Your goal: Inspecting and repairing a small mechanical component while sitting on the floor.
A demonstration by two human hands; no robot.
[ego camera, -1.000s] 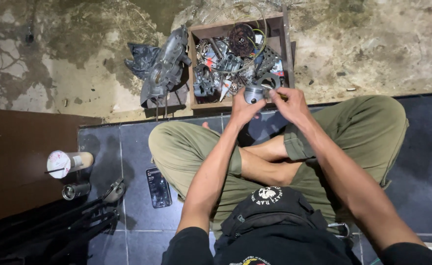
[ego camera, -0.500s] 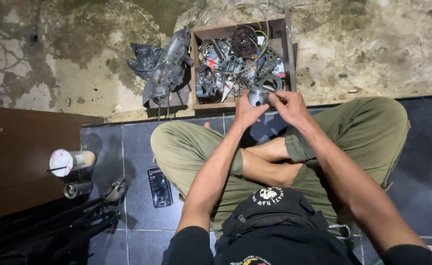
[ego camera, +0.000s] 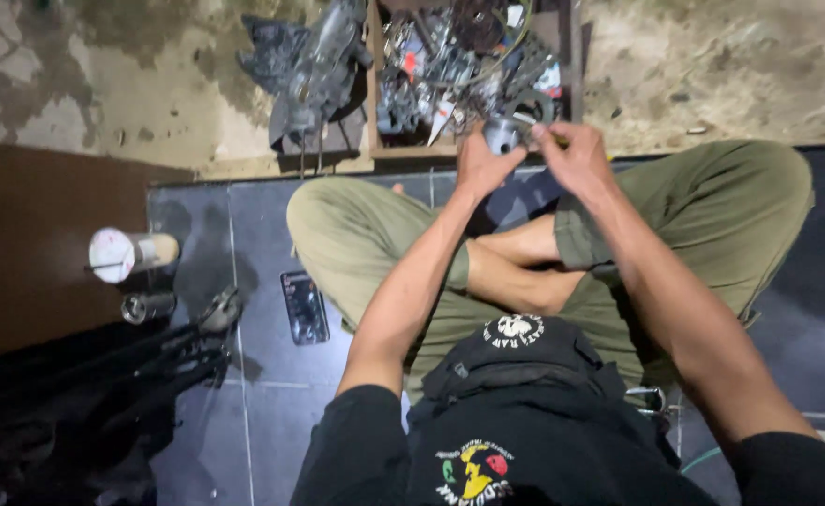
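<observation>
I sit cross-legged on a dark tiled floor. My left hand [ego camera: 484, 165] grips a small round grey metal part [ego camera: 503, 135] from the left. My right hand [ego camera: 577, 156] pinches the same part from the right, fingers curled over its top. Both hands hover at the near edge of a wooden box [ego camera: 376, 112] crammed with several metal engine parts, wires and rings. What the fingertips do on the part is hidden.
A dark engine casing [ego camera: 311, 73] lies left of the box on rough concrete. A phone [ego camera: 304, 306] rests on the tile by my left knee. A white-capped can [ego camera: 129, 253], a small metal cylinder [ego camera: 147, 306] and black tools [ego camera: 131, 370] sit at left.
Both hands stay on the metal part with small finger shifts. The view has dropped so the box sits higher in frame.
</observation>
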